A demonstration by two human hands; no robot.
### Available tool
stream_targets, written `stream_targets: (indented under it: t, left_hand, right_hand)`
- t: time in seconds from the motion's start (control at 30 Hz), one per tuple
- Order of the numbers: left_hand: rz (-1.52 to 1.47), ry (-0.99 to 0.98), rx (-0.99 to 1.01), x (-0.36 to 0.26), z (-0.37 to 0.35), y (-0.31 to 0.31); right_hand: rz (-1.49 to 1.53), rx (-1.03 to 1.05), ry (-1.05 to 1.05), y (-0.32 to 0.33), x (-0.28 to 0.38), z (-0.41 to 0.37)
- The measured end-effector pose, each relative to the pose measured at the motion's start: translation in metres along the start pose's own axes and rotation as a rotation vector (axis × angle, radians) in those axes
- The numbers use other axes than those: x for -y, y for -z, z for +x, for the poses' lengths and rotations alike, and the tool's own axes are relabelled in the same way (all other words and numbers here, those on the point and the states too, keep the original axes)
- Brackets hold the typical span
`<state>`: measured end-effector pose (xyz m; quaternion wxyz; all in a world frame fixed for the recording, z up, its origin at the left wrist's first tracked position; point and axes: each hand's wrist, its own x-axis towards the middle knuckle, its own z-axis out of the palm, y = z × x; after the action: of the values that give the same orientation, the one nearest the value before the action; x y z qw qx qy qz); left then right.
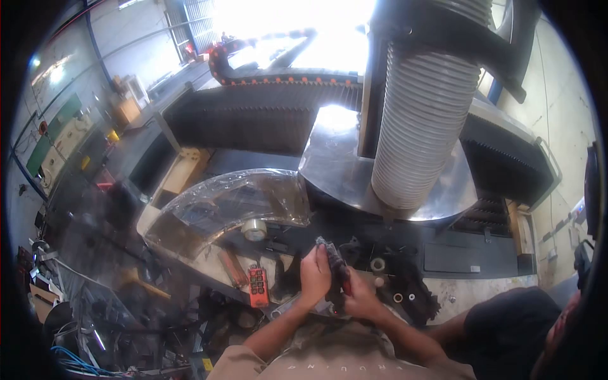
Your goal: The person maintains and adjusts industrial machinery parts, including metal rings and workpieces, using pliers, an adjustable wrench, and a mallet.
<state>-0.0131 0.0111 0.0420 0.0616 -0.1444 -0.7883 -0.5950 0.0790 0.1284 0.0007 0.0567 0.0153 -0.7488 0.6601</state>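
Both of my hands are close together in front of my chest, above the cluttered bench. My left hand [315, 273] is closed at the side of a dark part with a pale, shiny top end [332, 253]. My right hand [360, 297] is wrapped round a red-handled tool [346, 283] that meets the lower part of this dark piece. Its exact kind is too small and blurred to make out. Below and left of my left hand lies an orange remote control [258, 287] with dark buttons. A roll of tape [254, 229] stands further back.
A ribbed hose [424, 120] rises from a metal machine cover [323, 164] ahead. A curved clear plastic guard [215, 199] lies left of it. Rings [378, 265] and small parts lie right of my hands. Another person's dark-clothed leg [506, 323] is at the right.
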Motion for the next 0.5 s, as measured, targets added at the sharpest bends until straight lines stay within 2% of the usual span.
stream_targets:
  t: [0.1, 0.17, 0.2, 0.3, 0.37, 0.43, 0.5]
  left_hand:
    - [-0.161, 0.122, -0.013, 0.000, -0.001, 0.000]
    - [-0.286, 0.073, -0.030, -0.016, 0.001, 0.009]
    - [-0.326, 0.085, -0.016, -0.023, 0.002, 0.010]
    - [-0.419, 0.155, 0.055, -0.016, -0.001, 0.016]
    - [-0.750, 0.363, 0.060, -0.026, -0.001, 0.020]
    - [-0.743, 0.400, 0.121, -0.030, 0.001, 0.026]
    - [-0.737, 0.476, 0.254, -0.029, 0.004, 0.031]
  right_hand:
    - [-0.173, -0.001, 0.045, 0.005, 0.027, 0.003]
    - [-0.387, 0.037, 0.112, 0.008, 0.039, 0.002]
    - [-0.370, 0.028, 0.074, 0.009, 0.047, 0.001]
    - [-0.486, 0.014, 0.131, 0.016, 0.058, 0.005]
    - [-0.698, -0.045, 0.307, 0.020, 0.056, 0.010]
    - [-0.730, -0.084, 0.334, 0.027, 0.061, 0.012]
    - [-0.901, -0.112, 0.471, 0.039, 0.066, 0.015]
